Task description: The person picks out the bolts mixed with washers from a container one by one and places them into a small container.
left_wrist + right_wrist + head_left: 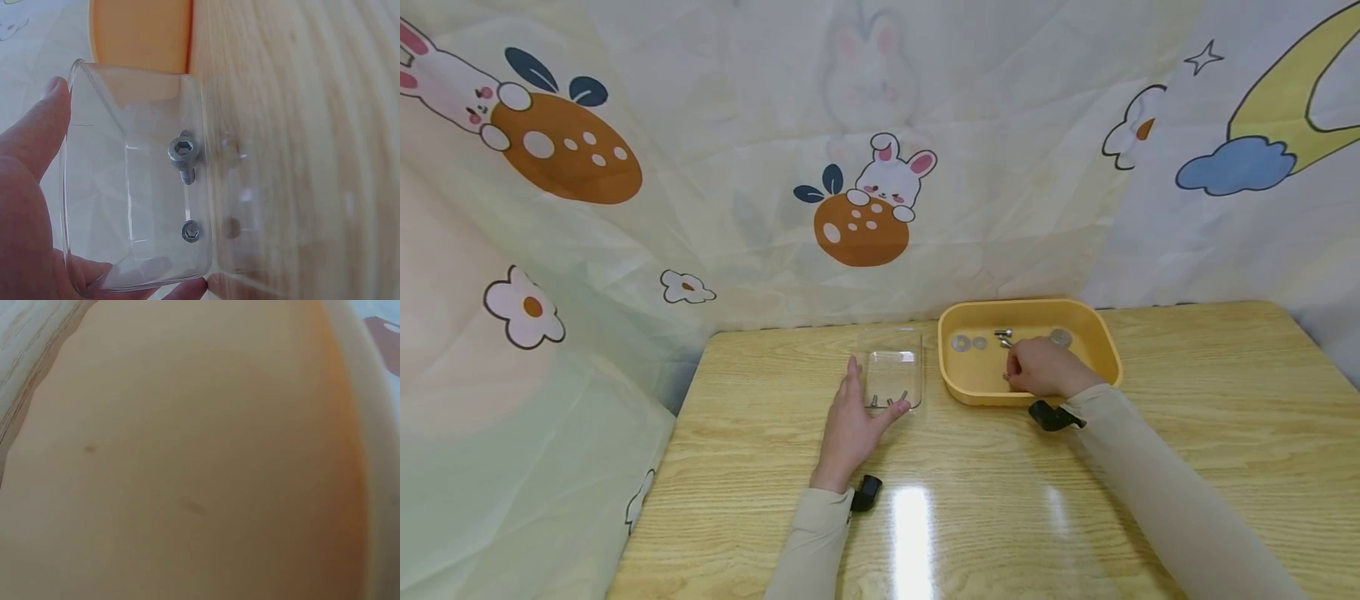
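Note:
A clear plastic box (891, 342) stands on the table with several socket-head screws (183, 150) inside, near its front side. My left hand (850, 425) grips this box, thumb at the near right corner and fingers along the left wall. To the right, my right hand (1041, 367) reaches into a yellow tray (951, 387) with curled fingers, pinching a small screw (1006, 377) whose end shows beside the fingertips. Skin fills most of the right wrist view and hides the fingers there.
Inside the tray lie two screws (1003, 333) just beyond the right fingers. Flat washers (961, 342) rest at its left, and more metal discs (1060, 337) at its right. A printed cloth (760, 250) hangs behind the wooden table (970, 500).

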Motion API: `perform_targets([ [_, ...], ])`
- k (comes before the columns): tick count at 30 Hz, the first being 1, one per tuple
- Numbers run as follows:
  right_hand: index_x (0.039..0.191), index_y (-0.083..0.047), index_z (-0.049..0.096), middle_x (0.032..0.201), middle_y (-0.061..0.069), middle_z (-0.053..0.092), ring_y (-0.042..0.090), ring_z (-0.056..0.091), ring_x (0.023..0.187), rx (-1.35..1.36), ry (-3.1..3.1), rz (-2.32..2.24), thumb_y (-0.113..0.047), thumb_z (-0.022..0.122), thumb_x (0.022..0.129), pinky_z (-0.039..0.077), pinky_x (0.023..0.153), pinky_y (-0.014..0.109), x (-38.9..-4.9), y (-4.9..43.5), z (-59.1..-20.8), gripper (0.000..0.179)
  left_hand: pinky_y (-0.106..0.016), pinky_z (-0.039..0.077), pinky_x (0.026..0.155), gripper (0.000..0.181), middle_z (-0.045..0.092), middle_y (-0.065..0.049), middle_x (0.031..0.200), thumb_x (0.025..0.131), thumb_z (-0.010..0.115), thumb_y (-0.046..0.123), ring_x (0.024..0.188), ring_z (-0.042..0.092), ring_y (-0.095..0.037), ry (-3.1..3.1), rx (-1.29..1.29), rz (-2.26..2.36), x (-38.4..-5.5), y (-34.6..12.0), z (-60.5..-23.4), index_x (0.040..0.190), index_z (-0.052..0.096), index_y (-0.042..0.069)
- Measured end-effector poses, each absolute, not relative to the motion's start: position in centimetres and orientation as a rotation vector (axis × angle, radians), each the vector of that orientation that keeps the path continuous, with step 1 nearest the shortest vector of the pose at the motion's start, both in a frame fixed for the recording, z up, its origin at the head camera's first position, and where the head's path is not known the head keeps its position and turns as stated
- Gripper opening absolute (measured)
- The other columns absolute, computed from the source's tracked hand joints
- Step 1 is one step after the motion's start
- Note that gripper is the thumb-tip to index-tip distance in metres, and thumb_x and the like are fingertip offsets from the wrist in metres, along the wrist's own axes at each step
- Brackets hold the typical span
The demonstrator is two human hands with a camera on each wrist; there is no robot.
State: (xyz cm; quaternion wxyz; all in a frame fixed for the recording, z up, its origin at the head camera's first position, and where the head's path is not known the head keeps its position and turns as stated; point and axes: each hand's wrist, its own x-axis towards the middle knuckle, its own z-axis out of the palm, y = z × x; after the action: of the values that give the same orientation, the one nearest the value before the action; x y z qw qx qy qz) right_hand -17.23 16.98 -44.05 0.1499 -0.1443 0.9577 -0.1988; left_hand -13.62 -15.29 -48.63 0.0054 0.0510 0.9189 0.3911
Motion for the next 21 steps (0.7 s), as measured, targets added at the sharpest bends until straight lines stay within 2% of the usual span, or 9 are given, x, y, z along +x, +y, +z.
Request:
perform_targets([
  [14, 0.082, -0.010, 0.064, 0.070, -0.003, 0.059, 0.014, 0.052, 0.060, -0.427, 2.898, -0.557, -0.013, 0.066, 0.089, 0.046, 0.060, 0.032, -16.78, 17.06, -44.09, 0.008, -0.057, 0.025, 0.117, 0.118, 0.024, -0.010, 0.165, 0.082, 0.077, 0.059, 0.147, 0.027, -0.040, 2.870, 0.153, 1.227, -13.63, -15.32, -48.64, 0.163, 0.006, 0.010],
  [21, 0.083, -0.010, 0.061, 0.067, -0.002, 0.055, 0.013, 0.048, 0.057, -0.429, 2.931, -0.631, -0.014, 0.066, 0.091, 0.042, 0.057, 0.029, -16.30, 16.78, -43.93, 0.011, -0.057, 0.025, 0.117, 0.118, 0.023, -0.011, 0.165, 0.082, 0.076, 0.059, 0.147, 0.027, -0.040, 2.870, 0.157, 1.224, -13.61, -15.32, -48.75, 0.163, 0.006, 0.010],
])
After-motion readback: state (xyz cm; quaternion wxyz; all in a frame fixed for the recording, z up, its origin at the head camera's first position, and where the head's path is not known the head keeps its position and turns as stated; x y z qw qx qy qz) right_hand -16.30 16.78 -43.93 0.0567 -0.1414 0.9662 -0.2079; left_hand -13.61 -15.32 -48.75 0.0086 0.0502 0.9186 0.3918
